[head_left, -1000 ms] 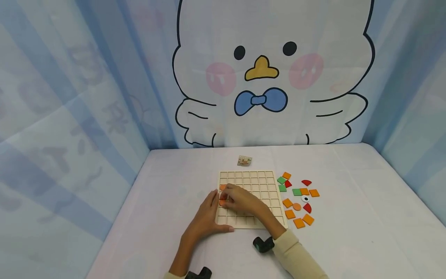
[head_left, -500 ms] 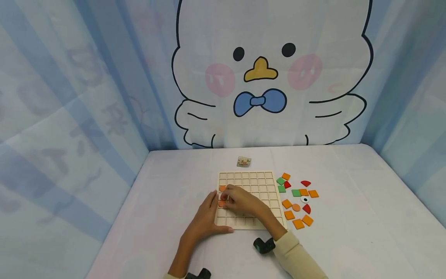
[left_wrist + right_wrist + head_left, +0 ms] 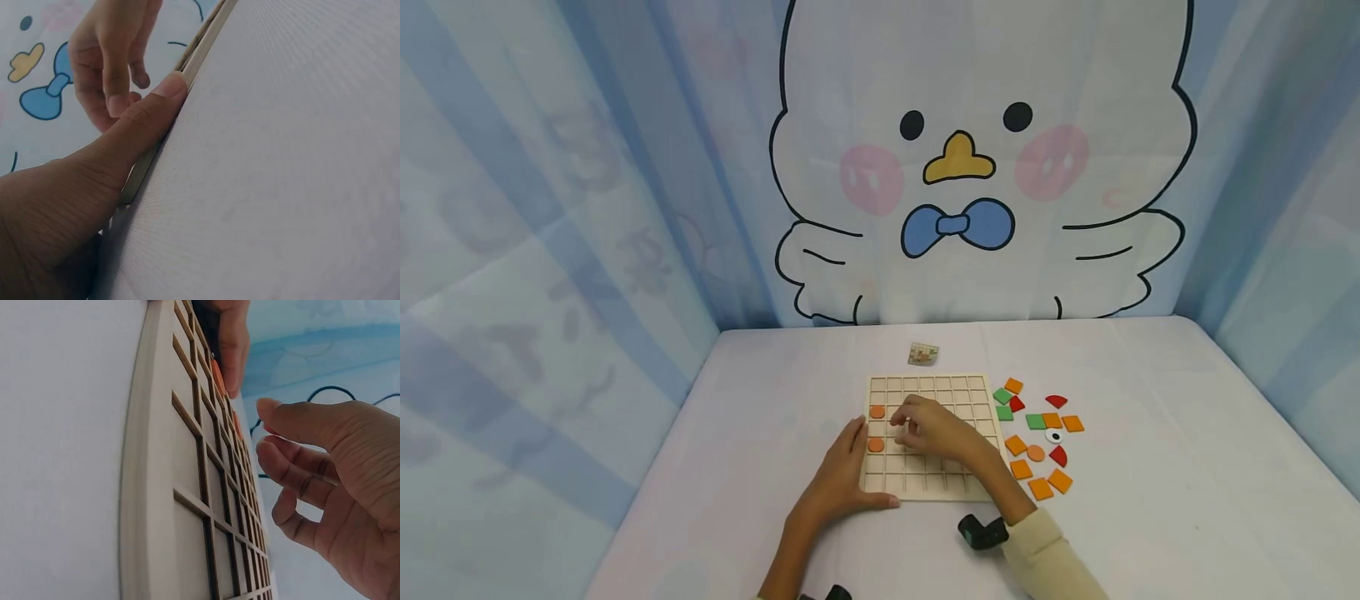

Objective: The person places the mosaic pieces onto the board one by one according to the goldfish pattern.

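Observation:
A pale wooden grid board (image 3: 966, 400) lies on the table. Two orange discs sit in its left column, one farther back (image 3: 877, 412) and one nearer (image 3: 876, 445). My left hand (image 3: 841, 477) rests at the board's near left corner, its fingers extended along the left side. In the left wrist view, the thumb of my left hand (image 3: 106, 147) touches the board's edge (image 3: 203, 53). Just right of the discs, my right hand (image 3: 936, 429) hovers over the grid. Its fingers are loosely bent, and in the right wrist view my right hand (image 3: 356, 475) holds nothing visible.
Right of the board lie several orange squares (image 3: 1040, 488), green squares (image 3: 1035, 422), red quarter-circle pieces (image 3: 1056, 402), another orange disc (image 3: 1036, 453) and a white eye piece (image 3: 1054, 436). A small patterned card (image 3: 923, 354) lies behind the board. Printed curtains (image 3: 955, 275) surround the table.
My right hand has let go at the left column and moved right, uncovering both orange discs. My left hand stays at the board's corner. The head view has tilted slightly up.

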{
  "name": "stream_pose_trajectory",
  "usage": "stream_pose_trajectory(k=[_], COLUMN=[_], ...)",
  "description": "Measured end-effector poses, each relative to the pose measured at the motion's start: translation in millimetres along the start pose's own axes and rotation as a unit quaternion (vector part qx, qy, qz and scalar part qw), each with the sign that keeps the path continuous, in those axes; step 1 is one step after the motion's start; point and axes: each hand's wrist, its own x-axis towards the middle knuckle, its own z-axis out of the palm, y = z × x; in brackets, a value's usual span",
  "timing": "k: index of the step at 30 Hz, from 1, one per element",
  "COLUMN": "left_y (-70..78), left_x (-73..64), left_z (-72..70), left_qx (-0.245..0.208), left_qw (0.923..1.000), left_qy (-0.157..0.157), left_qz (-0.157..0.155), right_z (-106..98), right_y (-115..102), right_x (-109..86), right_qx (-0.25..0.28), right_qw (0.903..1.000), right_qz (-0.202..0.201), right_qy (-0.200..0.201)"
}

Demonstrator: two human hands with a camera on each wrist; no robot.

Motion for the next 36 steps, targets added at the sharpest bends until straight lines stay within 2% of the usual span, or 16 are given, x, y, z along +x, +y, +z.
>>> stream_pose_trajectory(k=[6, 16, 27, 32, 36], left_y=[0.5, 5.9, 2.6, 2.2, 3.3], left_x=[-0.1, 1.8, -3.3, -3.4, -2.1], left_z=[0.7, 0.9, -1.2, -0.5, 1.0], left_qx=[-0.004, -0.004, -0.001, -0.001, -0.008], left_qw=[1.0, 1.0, 0.9998, 0.9998, 0.9998], left_qy=[0.004, 0.005, 0.008, 0.006, 0.005], left_qz=[0.001, -0.006, -0.019, -0.018, -0.015], right_z=[-13, -43, -63, -70, -77], right_y=[13, 40, 66, 79, 86], right_x=[-14.0, -47.3, -72.7, -86.7, -96.3], right_qx=[0.001, 0.018, 0.008, -0.004, -0.011], right_qw=[0.9996, 0.9966, 0.9918, 0.9869, 0.9805], right_qz=[-0.013, 0.045, 0.058, 0.093, 0.138], right_qy=[0.025, 0.067, 0.113, 0.132, 0.139])
